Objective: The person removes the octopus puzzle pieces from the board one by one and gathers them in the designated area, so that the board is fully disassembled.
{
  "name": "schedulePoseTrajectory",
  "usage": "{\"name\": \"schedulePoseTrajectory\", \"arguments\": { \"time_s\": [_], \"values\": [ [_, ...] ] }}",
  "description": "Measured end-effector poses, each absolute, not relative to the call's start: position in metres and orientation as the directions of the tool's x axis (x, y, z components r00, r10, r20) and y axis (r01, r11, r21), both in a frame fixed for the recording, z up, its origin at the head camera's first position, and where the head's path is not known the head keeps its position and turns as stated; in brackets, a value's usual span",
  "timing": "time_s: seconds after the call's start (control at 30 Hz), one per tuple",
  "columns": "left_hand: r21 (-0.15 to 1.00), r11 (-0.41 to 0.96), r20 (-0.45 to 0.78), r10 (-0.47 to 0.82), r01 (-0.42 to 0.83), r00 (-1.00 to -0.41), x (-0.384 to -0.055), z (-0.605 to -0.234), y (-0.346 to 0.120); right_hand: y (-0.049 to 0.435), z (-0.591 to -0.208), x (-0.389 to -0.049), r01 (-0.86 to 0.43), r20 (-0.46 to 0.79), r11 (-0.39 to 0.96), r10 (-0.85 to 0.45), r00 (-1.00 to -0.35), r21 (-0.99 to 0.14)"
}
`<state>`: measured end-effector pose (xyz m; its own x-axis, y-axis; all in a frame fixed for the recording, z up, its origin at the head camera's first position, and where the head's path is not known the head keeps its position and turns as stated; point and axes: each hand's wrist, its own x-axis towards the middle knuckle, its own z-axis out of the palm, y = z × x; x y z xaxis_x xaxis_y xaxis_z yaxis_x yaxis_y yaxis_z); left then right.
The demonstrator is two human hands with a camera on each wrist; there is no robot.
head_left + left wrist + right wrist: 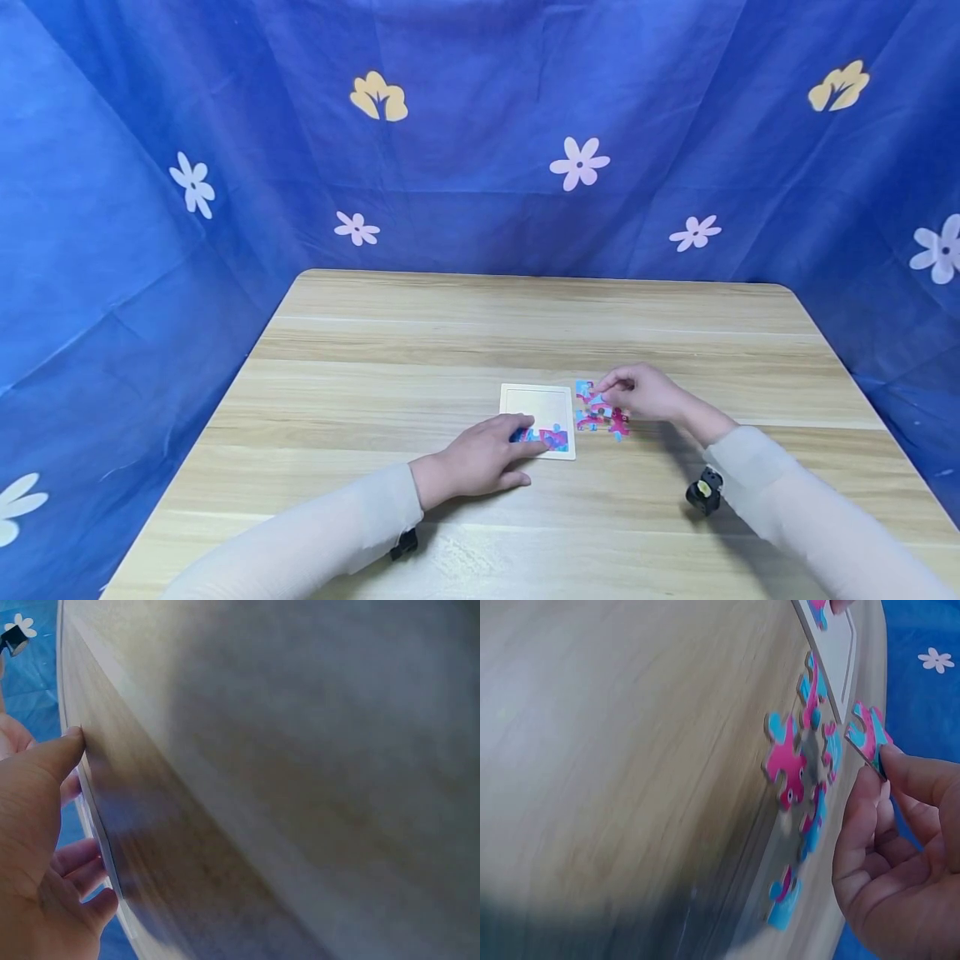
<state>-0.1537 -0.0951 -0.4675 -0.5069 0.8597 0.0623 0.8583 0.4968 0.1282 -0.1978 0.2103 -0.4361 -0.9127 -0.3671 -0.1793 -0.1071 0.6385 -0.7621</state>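
Observation:
A cream square puzzle tray [536, 402] lies near the table's middle, with pink and blue jigsaw pieces [557, 440] along its near side. The left hand [483, 457] rests over the tray's near left part, fingers extended onto it and partly covering those pieces. Just right of the tray, the right hand [647, 393] pinches a pink and blue jigsaw piece [868, 736] between thumb and fingers, raised above the table. Beneath it are several loose jigsaw pieces [587, 421], including a pink one with printed eyes [786, 763].
The wood-grain table [390, 333] spreads around the tray on all sides. A blue cloth [480, 158] with flower prints hangs behind it and along the sides. Black wrist cameras are on both forearms, the right one [705, 490] hanging below the sleeve.

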Motion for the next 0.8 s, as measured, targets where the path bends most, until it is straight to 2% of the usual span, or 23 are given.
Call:
{"name": "schedulePoseTrajectory", "arguments": {
  "time_s": [0.8],
  "values": [
    [0.146, 0.5, 0.05, 0.858, 0.854, -0.511, -0.154, -0.465, -0.096, 0.255, -0.432, -0.188, -0.089, -0.235, 0.596, -0.444, -0.864, -0.798]
  ]
}}
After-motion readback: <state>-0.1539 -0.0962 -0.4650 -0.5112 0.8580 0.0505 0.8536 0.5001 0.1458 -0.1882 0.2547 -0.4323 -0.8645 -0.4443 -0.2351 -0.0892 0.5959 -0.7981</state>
